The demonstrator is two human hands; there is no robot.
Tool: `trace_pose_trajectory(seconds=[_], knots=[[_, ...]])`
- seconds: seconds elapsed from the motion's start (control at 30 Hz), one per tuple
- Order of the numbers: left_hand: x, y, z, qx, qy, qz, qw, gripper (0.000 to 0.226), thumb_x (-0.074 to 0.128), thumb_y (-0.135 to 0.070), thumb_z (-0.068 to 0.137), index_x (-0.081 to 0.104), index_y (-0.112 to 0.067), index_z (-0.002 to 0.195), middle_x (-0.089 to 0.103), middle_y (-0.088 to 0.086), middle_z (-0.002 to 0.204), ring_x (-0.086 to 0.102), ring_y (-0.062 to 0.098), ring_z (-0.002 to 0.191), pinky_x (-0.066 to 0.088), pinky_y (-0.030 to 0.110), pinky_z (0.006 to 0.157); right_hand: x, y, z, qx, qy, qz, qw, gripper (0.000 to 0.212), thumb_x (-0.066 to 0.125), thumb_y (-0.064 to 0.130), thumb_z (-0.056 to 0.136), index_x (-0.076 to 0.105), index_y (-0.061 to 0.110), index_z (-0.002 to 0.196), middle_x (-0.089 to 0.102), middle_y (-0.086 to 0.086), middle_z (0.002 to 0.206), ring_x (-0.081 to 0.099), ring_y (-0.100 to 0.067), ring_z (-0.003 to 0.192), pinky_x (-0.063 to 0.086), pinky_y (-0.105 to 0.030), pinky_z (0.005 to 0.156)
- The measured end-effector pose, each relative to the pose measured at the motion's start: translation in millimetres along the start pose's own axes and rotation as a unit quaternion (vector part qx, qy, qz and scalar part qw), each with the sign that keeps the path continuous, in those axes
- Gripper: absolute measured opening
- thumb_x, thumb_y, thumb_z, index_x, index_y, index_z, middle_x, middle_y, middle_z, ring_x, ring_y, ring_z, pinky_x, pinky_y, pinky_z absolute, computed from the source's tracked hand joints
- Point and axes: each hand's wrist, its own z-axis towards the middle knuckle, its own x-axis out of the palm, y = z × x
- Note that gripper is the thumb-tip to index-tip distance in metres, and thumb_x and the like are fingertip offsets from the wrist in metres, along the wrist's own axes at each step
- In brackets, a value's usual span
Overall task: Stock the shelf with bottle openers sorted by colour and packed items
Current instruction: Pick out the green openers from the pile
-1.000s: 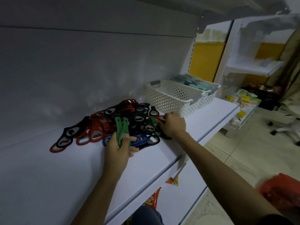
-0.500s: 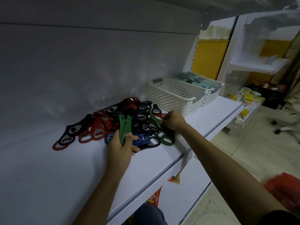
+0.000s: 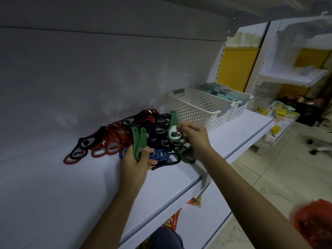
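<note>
— So, what is gripped?
— The right hand (image 3: 195, 139) pinches a flat green plastic bottle opener (image 3: 173, 129) by its oval head, above the pile. The left hand (image 3: 136, 162) clasps two more green openers (image 3: 138, 141), upright.
— And around them?
— A glossy tangle of red, black and blue openers (image 3: 115, 139) lies on the smooth white shelf (image 3: 53, 186), partly hidden by the hands. The near white perforated basket (image 3: 195, 106) hides its inside; the far basket (image 3: 237, 109) holds blurry teal items (image 3: 219, 90).

Snack packets (image 3: 172, 220) below grip, nearer camera. Blurred red bag (image 3: 312, 223) low, right of grip. Chair castors (image 3: 321, 146) on tiled floor (image 3: 269, 177), well right. Yellow wall panel (image 3: 235, 67) beyond grip, up right; second white rack (image 3: 294, 78) beside it.
</note>
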Motion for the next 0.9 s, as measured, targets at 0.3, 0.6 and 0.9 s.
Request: trace_pose_trajectory(seconds=[0.3,0.6,0.9], knots=[[-1,0,0,-0.007,0.004,0.001,1.0,0.027,0.056,-0.019,0.092,0.059,-0.019,0.119,0.068,-0.005,0.101,0.069,0.014,0.086,0.053,0.02,0.054,25,-5,-27,-0.159,0.166,-0.247,0.941,0.02,0.066,0.02,0.087,0.074,0.011,0.071,0.071,-0.007,0.074,0.066,-0.018,0.068,0.054,-0.033,0.063],[1,-1,3,-0.016,-0.009,-0.011,1.0,0.022,0.044,-0.006,0.095,0.058,-0.023,0.094,0.068,-0.003,0.09,0.068,0.008,0.068,0.05,0.018,0.05,-14,-25,36,-0.03,-0.009,-0.543,0.839,0.022,0.06,0.031,0.088,0.072,0.024,0.105,0.064,-0.008,0.111,0.055,-0.03,0.104,0.039,-0.04,0.091],[0,7,4,-0.016,-0.007,0.009,1.0,0.018,0.049,-0.007,0.092,0.062,-0.017,0.084,0.07,-0.002,0.078,0.065,0.013,0.06,0.046,0.018,0.048,-11,-21,36,-0.035,-0.058,-0.606,0.793,0.022,0.056,0.033,0.087,0.064,0.012,0.084,0.065,-0.007,0.092,0.057,-0.028,0.092,0.031,-0.036,0.079]])
